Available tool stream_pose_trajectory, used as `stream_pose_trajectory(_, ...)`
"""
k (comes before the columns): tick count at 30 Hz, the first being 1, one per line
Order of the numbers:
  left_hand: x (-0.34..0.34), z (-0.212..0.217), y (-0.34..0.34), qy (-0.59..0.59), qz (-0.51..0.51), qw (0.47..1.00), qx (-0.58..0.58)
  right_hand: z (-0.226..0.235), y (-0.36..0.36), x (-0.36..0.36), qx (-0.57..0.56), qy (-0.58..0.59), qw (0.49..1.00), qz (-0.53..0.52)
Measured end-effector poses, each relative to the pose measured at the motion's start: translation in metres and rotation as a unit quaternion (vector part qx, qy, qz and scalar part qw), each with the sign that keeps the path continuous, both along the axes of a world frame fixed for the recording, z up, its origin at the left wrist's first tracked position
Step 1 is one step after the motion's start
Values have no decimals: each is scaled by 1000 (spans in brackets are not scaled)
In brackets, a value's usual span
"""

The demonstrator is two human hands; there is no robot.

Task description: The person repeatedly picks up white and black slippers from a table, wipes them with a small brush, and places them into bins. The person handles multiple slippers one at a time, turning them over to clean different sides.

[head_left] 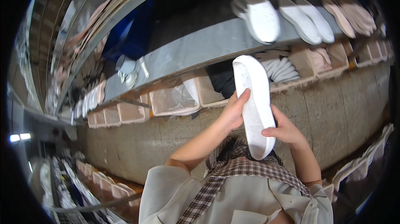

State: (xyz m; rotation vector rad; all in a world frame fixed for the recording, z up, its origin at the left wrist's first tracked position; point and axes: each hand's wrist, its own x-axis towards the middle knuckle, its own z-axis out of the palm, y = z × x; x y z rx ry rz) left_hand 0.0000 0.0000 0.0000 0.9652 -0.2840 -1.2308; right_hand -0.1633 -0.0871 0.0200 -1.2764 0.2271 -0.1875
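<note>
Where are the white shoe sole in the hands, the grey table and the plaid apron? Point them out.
White shoe sole (252, 111): head view, middle of its inner face.
Grey table (187, 47): head view, bare stretch of its top.
Plaid apron (250, 168): head view, checked band across the person's front.

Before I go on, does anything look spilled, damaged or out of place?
Nothing clearly stands out. The white sole shows no visible damage, held between the left hand and right hand. The other soles lie grouped along the grey bench, with no spill in sight there. Fine flaws would be too small to tell.
</note>
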Motion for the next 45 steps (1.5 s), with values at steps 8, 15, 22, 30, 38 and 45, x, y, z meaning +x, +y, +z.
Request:
stream_pose_trajectory(8, 147, -45, 197, 149, 276, 940, -131, -5, 78, 205, -196, 19, 980, -20)
stream_pose_trajectory(15, 233, -76, 354, 198, 462, 859, -97, -36, 163, 495, -598, -45, 797, -67)
stream_pose_trajectory(22, 285, -77, 440, 203, 529, 821, -69, -40, 176, 607, -677, 170, 716, -3)
stream_pose_trajectory(30, 325, -85, 457, 219, 504, 828, -114, 61, 204, 642, -648, -80, 754, -70)
stream_pose_trajectory(38, 344, -91, 463, 202, 485, 839, -144, 74, 231, 716, -756, 182, 612, 143)
stream_pose_trajectory(45, 351, -83, 460, 187, 481, 836, -190, 74, 202, 700, -701, 36, 691, 171)
